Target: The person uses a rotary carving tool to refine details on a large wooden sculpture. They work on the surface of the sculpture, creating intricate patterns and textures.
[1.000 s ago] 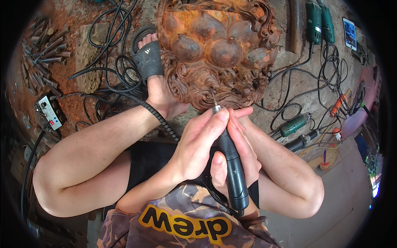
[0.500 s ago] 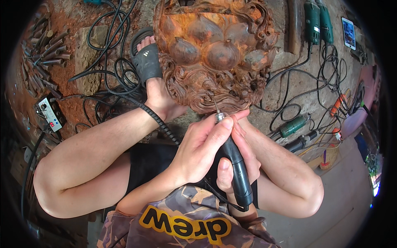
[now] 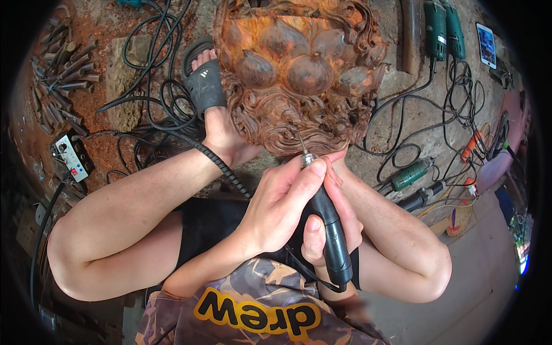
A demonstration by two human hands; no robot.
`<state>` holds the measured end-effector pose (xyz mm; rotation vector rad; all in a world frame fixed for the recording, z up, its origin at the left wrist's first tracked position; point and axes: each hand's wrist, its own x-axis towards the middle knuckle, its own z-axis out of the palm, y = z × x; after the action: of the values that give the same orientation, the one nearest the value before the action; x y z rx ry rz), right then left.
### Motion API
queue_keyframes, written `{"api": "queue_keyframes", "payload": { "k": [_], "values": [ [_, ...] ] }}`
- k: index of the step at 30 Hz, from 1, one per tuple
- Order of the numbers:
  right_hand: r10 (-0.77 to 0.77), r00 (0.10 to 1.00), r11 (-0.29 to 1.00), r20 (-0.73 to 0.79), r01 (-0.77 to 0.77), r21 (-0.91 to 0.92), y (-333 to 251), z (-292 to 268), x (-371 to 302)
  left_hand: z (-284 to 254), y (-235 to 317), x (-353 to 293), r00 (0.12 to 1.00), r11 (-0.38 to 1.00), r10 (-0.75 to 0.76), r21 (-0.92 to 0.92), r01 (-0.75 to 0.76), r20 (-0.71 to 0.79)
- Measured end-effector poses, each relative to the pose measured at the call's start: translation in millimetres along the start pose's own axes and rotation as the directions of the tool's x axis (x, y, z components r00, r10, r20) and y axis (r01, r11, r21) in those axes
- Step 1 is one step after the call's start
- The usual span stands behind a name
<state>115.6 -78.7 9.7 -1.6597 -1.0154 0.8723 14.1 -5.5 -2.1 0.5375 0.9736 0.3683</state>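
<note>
A black rotary carving tool (image 3: 329,233) slants between my hands, its thin metal bit at the swirled near edge of a brown wood carving (image 3: 309,73). My left hand (image 3: 277,201) is closed around the tool's front end, thumb up by the metal collar. From the right side, my right hand (image 3: 347,215) wraps the black body, and its fingertips reach up near the carving's lower edge. Rounded, fruit-like bulges stand out on the carving above a band of curling relief. A cord trails from the tool's back end towards my lap.
Left of the carving lie a looped black cable (image 3: 155,112), a control box (image 3: 71,159) and a pile of short dark rods (image 3: 63,75). On the right are green power tools (image 3: 435,29), another green tool (image 3: 410,174), tangled cords and a phone (image 3: 486,46). My bent legs flank my hands.
Hardly anything differs. The carving, tool and both hands keep nearly the same places and the same grip; the view has shifted very slightly.
</note>
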Motion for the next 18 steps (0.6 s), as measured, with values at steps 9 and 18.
{"api": "queue_keyframes", "payload": {
  "k": [9,18],
  "values": [
    [0.009,1.0,1.0,-0.004,-0.009,0.002,2.1,-2.1,0.5,0.7,2.4,0.2,1.0,0.999,-0.008,0.045,0.008,-0.004],
    [0.035,0.999,0.999,0.011,-0.035,0.005,1.1,-4.9,1.7,1.4,2.2,2.5,1.0,0.999,0.0,0.043,0.001,-0.018]
  ]
}}
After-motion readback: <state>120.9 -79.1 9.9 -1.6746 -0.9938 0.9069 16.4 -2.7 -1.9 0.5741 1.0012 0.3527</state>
